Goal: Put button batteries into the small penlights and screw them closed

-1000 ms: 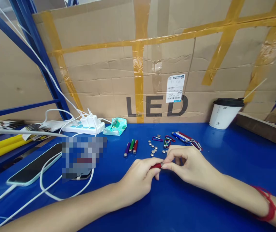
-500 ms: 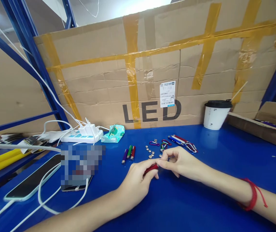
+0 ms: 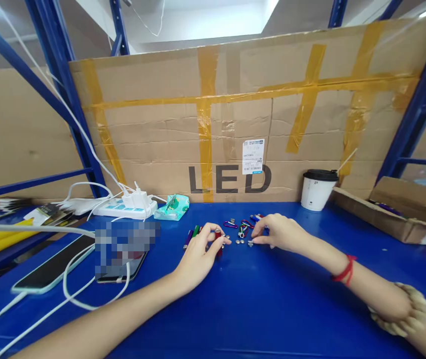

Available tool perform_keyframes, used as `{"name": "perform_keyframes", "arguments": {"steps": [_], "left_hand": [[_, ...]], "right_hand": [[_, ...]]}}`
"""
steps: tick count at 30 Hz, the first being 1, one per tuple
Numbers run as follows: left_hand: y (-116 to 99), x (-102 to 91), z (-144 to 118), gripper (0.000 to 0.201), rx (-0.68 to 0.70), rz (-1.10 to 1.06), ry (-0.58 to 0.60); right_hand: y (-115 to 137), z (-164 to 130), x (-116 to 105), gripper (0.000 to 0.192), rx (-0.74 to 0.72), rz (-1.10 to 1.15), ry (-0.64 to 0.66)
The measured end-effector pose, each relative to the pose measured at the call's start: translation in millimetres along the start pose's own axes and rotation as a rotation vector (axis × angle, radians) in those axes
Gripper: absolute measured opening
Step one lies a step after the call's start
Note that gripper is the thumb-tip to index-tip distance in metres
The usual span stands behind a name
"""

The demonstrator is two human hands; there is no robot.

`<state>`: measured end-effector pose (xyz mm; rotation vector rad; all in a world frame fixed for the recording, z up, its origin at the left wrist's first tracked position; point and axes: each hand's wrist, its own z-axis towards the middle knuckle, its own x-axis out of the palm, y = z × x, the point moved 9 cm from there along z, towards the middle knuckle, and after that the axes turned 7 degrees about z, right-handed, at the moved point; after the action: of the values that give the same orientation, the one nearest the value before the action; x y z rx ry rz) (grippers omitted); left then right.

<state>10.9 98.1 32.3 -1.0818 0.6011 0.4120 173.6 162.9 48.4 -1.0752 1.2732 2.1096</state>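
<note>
My left hand [image 3: 197, 253] grips a small red flashlight tube [image 3: 218, 241], held roughly upright on the blue table [image 3: 257, 309]. My right hand [image 3: 277, 232] reaches forward with fingertips on a small silver button cell [image 3: 250, 243] among several loose button cells [image 3: 239, 241]. Behind them lie coloured carabiner clips [image 3: 237, 227] and two more small tubes, purple and green [image 3: 192, 234], just beyond my left fingers.
A taped cardboard sheet marked LED [image 3: 231, 144] walls the back. A white lidded cup [image 3: 316, 189] stands at the right, with an open carton [image 3: 395, 214] beyond. At the left are a power strip [image 3: 125, 208], tissue pack [image 3: 173, 207], phones [image 3: 50, 264] and white cables.
My hands have separated: the left keeps the red tube and moved it forward, the right let go and reached to the button cells. The camera tilted up.
</note>
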Motion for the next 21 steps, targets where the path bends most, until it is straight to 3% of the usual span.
{"name": "perform_keyframes", "arguments": {"steps": [3,6,9,14,18,20,21], "left_hand": [[-12,-6.9,-1,0.014,0.077,0.131,-0.049],[-25,-11.5,-4,0.011,0.107,0.171,-0.097],[-36,-11.3,-8,0.008,0.119,0.209,-0.133],[-49,-15.0,-13,0.011,0.091,0.253,-0.197],[-85,-18.5,-53,0.040,0.071,0.211,-0.310],[-107,-3.2,-91,0.042,0.048,0.042,-0.344],[-121,20.4,-110,0.040,0.084,-0.097,-0.234]], "right_hand": [[15,-3,7,0.025,-0.079,0.075,0.033],[44,-13,31,0.041,-0.186,0.203,0.241],[69,-24,51,0.038,-0.247,0.285,0.387],[92,-32,66,0.028,-0.251,0.397,0.462],[95,-47,68,0.021,-0.204,0.476,0.463],[89,-56,66,0.019,-0.166,0.506,0.423],[83,-61,65,0.021,-0.139,0.517,0.395]]}}
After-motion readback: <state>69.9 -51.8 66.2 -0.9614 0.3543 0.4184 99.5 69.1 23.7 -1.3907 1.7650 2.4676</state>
